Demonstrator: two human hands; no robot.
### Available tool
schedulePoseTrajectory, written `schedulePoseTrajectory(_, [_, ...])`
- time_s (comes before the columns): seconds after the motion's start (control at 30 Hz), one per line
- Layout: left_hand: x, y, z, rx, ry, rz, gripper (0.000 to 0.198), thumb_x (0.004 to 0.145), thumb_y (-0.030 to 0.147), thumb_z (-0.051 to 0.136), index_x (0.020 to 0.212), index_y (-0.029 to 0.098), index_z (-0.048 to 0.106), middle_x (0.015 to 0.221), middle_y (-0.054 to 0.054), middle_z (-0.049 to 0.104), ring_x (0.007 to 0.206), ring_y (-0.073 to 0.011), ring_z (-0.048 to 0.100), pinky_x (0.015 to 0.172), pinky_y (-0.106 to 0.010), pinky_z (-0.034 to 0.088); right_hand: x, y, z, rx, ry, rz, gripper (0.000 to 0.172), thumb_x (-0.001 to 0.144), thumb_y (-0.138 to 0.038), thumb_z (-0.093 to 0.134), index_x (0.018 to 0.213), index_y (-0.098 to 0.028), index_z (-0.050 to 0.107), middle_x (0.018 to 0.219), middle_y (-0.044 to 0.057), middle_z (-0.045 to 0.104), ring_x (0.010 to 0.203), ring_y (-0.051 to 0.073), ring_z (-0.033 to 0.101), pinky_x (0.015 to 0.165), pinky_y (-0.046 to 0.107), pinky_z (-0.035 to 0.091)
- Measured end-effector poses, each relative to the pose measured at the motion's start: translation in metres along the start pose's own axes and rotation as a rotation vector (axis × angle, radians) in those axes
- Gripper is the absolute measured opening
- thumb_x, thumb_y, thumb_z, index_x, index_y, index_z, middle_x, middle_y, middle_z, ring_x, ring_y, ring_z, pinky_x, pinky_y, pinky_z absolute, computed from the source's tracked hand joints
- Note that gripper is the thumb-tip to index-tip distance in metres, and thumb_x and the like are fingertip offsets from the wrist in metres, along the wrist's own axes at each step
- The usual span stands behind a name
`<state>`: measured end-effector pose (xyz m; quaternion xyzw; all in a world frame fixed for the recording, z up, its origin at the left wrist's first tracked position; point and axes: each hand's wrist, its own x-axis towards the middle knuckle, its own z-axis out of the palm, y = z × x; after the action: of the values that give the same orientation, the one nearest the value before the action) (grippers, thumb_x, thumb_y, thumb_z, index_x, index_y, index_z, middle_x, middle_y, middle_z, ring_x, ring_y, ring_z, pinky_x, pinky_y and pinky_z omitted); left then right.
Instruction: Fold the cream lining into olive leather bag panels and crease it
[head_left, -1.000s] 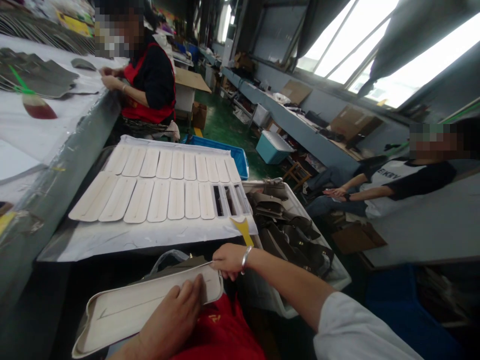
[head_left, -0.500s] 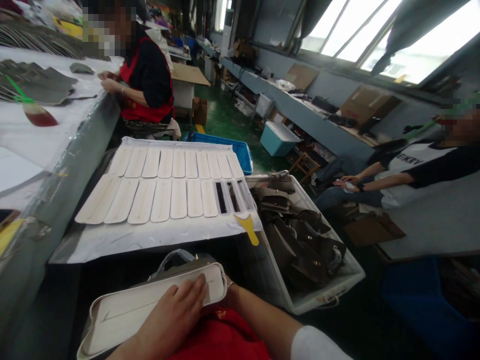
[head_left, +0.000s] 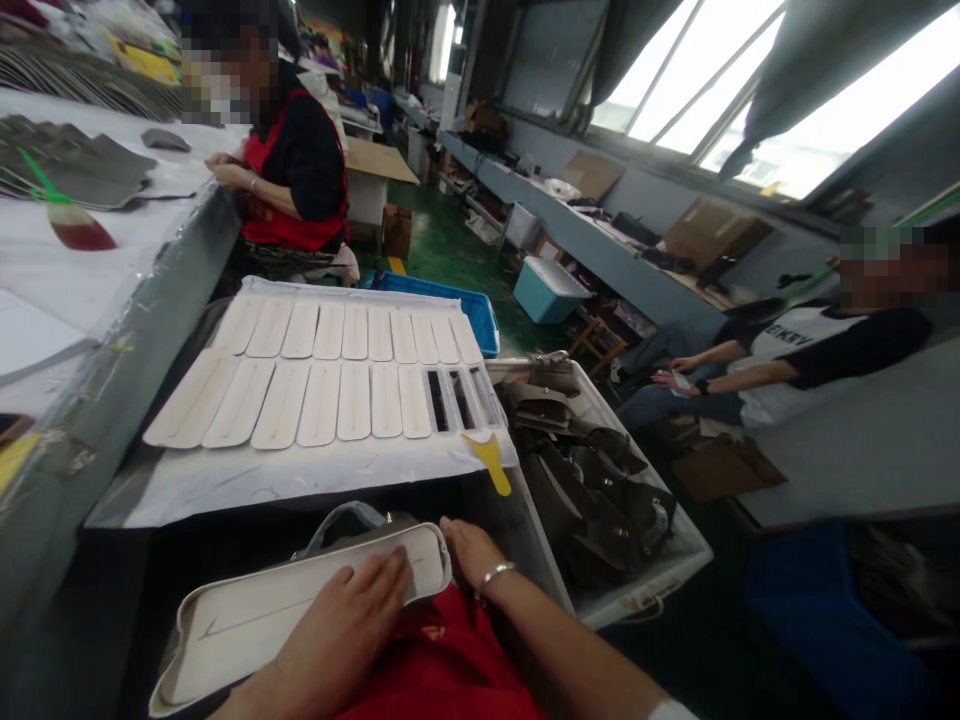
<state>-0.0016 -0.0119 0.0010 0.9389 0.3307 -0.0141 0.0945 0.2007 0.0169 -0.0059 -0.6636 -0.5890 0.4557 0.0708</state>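
Note:
A dark grey-brown handbag (head_left: 411, 522) lies in front of me, its long white base panel (head_left: 255, 622) facing up. The clear-wrapped handle (head_left: 339, 522) sticks out on its far side. My left hand (head_left: 352, 615) rests flat on the panel, fingers stretched toward the right end. At that end, my right hand (head_left: 474, 556) grips the rim, with some fingers hidden behind it. Just beyond, two rows of white rounded strips (head_left: 319, 400) lie on a white-covered board (head_left: 300, 487). A yellow spreader (head_left: 493, 466) sits at the board's right corner.
A white crate (head_left: 637, 590) full of dark bags (head_left: 592, 490) stands on the right. On the left runs a worktable (head_left: 150, 260) with a brush in red glue (head_left: 79, 225). One person (head_left: 300, 160) works at it; another (head_left: 780, 350) sits at right. A blue crate (head_left: 450, 297) stands behind the board.
My right hand has come out from behind the bag's right end and now shows at its rim. My left hand stays on the panel. The view has shifted slightly.

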Motion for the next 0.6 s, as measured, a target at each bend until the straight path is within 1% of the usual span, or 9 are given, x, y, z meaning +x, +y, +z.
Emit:
schedulePoseTrajectory(0.03, [0.0, 0.0, 0.0, -0.007, -0.001, 0.002, 0.044, 0.085, 0.013, 0.038, 0.129, 0.016, 0.045, 0.137, -0.011, 0.042, 0.11, -0.0284, 0.049, 0.081, -0.041, 0.048, -0.007, 0.001, -0.006, -0.017, 0.01, -0.007, 0.046, 0.096, -0.041, 0.024, 0.087, -0.012, 0.057, 0.077, 0.005, 0.062, 0.066, 0.013, 0.059, 0.061, 0.026, 0.046])
schedulePoseTrajectory(0.1, [0.001, 0.0, -0.001, -0.017, -0.005, 0.003, 0.046, 0.084, 0.011, 0.038, 0.128, 0.015, 0.045, 0.137, -0.012, 0.043, 0.11, -0.0288, 0.049, 0.081, -0.041, 0.048, -0.021, -0.002, -0.016, -0.16, 0.019, -0.076, 0.048, 0.094, -0.045, 0.025, 0.08, -0.014, 0.058, 0.07, 0.006, 0.063, 0.065, 0.015, 0.06, 0.06, 0.026, 0.044])
schedulePoseTrajectory(0.13, [0.001, 0.0, -0.001, -0.02, -0.006, 0.001, 0.046, 0.083, 0.01, 0.038, 0.128, 0.014, 0.045, 0.137, -0.013, 0.043, 0.11, -0.029, 0.049, 0.081, -0.041, 0.048, -0.026, -0.006, -0.018, -0.3, 0.021, -0.12, 0.045, 0.092, -0.046, 0.03, 0.079, -0.014, 0.059, 0.07, 0.007, 0.064, 0.065, 0.017, 0.061, 0.06, 0.027, 0.044])
schedulePoseTrajectory(0.2, [0.001, 0.0, -0.003, -0.02, -0.012, 0.001, 0.047, 0.082, 0.01, 0.037, 0.128, 0.013, 0.046, 0.136, -0.014, 0.043, 0.109, -0.0295, 0.049, 0.08, -0.041, 0.048, -0.032, -0.019, -0.019, -0.626, 0.021, -0.182, 0.039, 0.089, -0.041, 0.035, 0.08, -0.014, 0.062, 0.073, 0.01, 0.067, 0.069, 0.023, 0.064, 0.062, 0.031, 0.045])
schedulePoseTrajectory(0.23, [0.0, 0.0, -0.004, -0.016, -0.014, 0.001, 0.046, 0.082, 0.009, 0.037, 0.127, 0.013, 0.046, 0.136, -0.014, 0.043, 0.109, -0.0296, 0.05, 0.079, -0.041, 0.049, -0.032, -0.026, -0.018, -0.755, 0.02, -0.19, 0.038, 0.089, -0.036, 0.034, 0.08, -0.014, 0.064, 0.076, 0.013, 0.068, 0.071, 0.026, 0.064, 0.063, 0.033, 0.045])
schedulePoseTrajectory(0.27, [0.0, 0.0, -0.004, -0.009, -0.015, 0.003, 0.046, 0.082, 0.01, 0.036, 0.127, 0.012, 0.047, 0.135, -0.015, 0.044, 0.108, -0.0298, 0.05, 0.078, -0.041, 0.049, -0.03, -0.033, -0.016, -0.829, 0.016, -0.182, 0.038, 0.088, -0.032, 0.033, 0.081, -0.013, 0.065, 0.077, 0.015, 0.068, 0.072, 0.028, 0.065, 0.063, 0.035, 0.046])
schedulePoseTrajectory(0.4, [-0.001, -0.001, -0.006, 0.024, -0.012, 0.023, 0.046, 0.082, 0.01, 0.035, 0.126, 0.009, 0.048, 0.135, -0.019, 0.043, 0.106, -0.0312, 0.052, 0.073, -0.042, 0.049, -0.019, -0.047, -0.012, -0.88, -0.035, -0.187, 0.039, 0.085, -0.027, 0.034, 0.08, -0.01, 0.069, 0.077, 0.018, 0.068, 0.073, 0.031, 0.065, 0.062, 0.038, 0.047])
schedulePoseTrajectory(0.5, [-0.001, -0.001, -0.004, 0.041, 0.001, 0.036, 0.047, 0.08, 0.008, 0.035, 0.126, 0.006, 0.048, 0.134, -0.021, 0.042, 0.107, -0.032, 0.051, 0.073, -0.042, 0.049, -0.014, -0.047, -0.013, -0.886, -0.083, -0.191, 0.039, 0.084, -0.027, 0.035, 0.078, -0.01, 0.07, 0.077, 0.018, 0.069, 0.074, 0.03, 0.066, 0.062, 0.036, 0.048])
schedulePoseTrajectory(0.6, [0.0, -0.001, -0.002, 0.036, 0.015, 0.038, 0.047, 0.08, 0.007, 0.035, 0.125, 0.007, 0.048, 0.134, -0.02, 0.043, 0.107, -0.0316, 0.051, 0.074, -0.042, 0.049, -0.012, -0.046, -0.013, -0.881, -0.115, -0.18, 0.04, 0.084, -0.027, 0.034, 0.08, -0.009, 0.07, 0.08, 0.018, 0.069, 0.076, 0.028, 0.066, 0.065, 0.033, 0.048])
